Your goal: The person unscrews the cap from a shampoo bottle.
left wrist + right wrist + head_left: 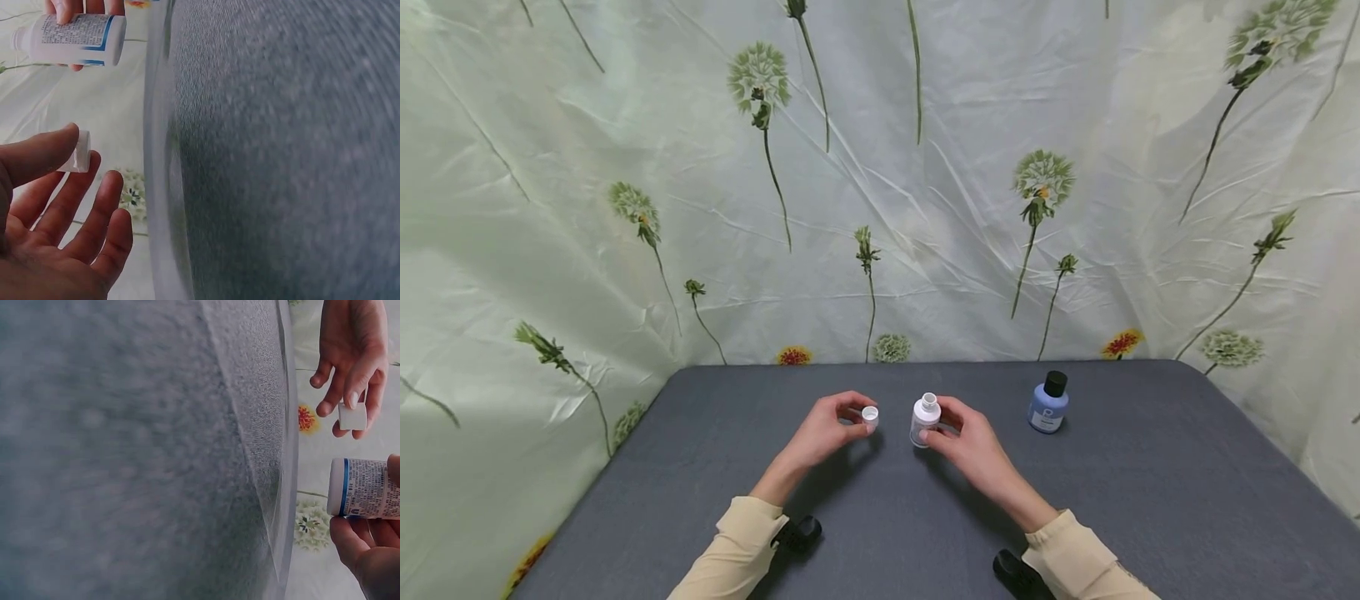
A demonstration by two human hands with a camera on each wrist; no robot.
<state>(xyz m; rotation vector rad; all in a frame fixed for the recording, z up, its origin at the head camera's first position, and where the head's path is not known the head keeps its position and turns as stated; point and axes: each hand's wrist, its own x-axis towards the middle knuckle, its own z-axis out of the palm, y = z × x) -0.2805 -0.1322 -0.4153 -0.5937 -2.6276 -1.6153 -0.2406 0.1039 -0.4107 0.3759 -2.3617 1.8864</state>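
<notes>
My left hand (827, 429) pinches a small white cap (870, 415) between thumb and fingers, its hollow side facing up in the head view. To its right, my right hand (972, 442) grips a white plastic bottle (925, 421) by its side. The bottle stands upright with its neck bare and uncapped. Its printed label (78, 31) with a blue stripe shows in the left wrist view. A small gap separates cap and bottle. In the right wrist view, the cap (353, 417) sits between the thumb and fingers of the left hand.
A blue bottle (1048, 407) with a black cap stands on the dark grey table (1150, 467), right of my right hand. A pale curtain (940, 208) with dandelion prints hangs behind the table's far edge. Black wrist cameras sit below both cuffs.
</notes>
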